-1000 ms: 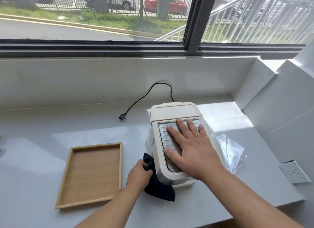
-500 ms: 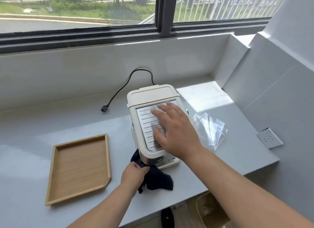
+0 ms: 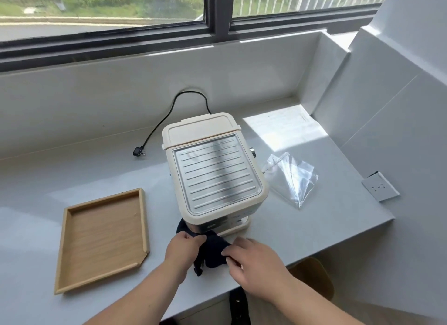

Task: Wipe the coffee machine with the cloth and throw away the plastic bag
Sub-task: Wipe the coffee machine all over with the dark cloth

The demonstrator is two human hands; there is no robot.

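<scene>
A cream coffee machine (image 3: 212,169) with a ribbed metal top stands on the white counter (image 3: 326,225). A dark cloth (image 3: 212,251) lies bunched at the machine's front lower edge. My left hand (image 3: 182,248) grips the cloth's left side. My right hand (image 3: 256,261) pinches its right side with thumb and fingers. A clear plastic bag (image 3: 291,177) lies crumpled on the counter to the right of the machine, apart from both hands.
An empty wooden tray (image 3: 102,240) lies left of the machine. The machine's black cord and plug (image 3: 139,152) trail over the counter behind it. A wall socket (image 3: 379,186) sits at the right. Below the counter edge stands a brown bin (image 3: 314,276).
My right hand left the machine's top and came down onto the cloth beside my left hand. The view has tilted lower and pulled back.
</scene>
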